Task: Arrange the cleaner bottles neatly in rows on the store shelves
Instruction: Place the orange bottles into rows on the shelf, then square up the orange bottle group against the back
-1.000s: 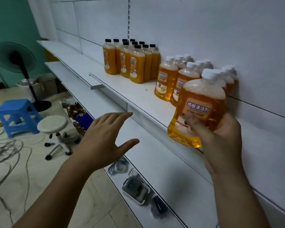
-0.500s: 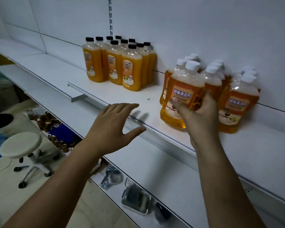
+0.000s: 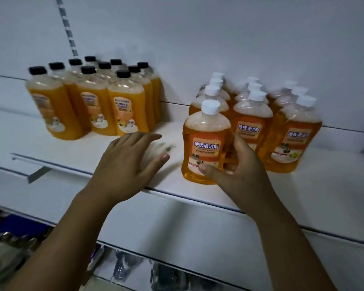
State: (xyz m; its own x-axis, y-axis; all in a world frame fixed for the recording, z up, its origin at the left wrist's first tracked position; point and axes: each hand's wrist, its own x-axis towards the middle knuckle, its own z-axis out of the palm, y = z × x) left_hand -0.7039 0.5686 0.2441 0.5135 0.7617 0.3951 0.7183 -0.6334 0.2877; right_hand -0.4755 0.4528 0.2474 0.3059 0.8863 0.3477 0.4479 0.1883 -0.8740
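**A bottle joins the front of the left row**

The white shelf [image 3: 51,148] carries two groups against the back wall [image 3: 219,38]. The black-capped bottles [image 3: 93,106] stand packed together on the left. Well apart on the right, the white-capped bottles [image 3: 259,114] run front to back in three rows, labels facing out so a shopper can read them.

One more bottle [image 3: 206,141] stands upright at the head of the left row, near the shelf's front edge. I cannot tell whether its base is down or just above the board. The right hand [image 3: 242,173] is clamped low on it, thumb across the label and fingers behind, probably to steady it into line. The left hand [image 3: 126,164] hovers palm down between the groups, fingers straight and spread, holding nothing.
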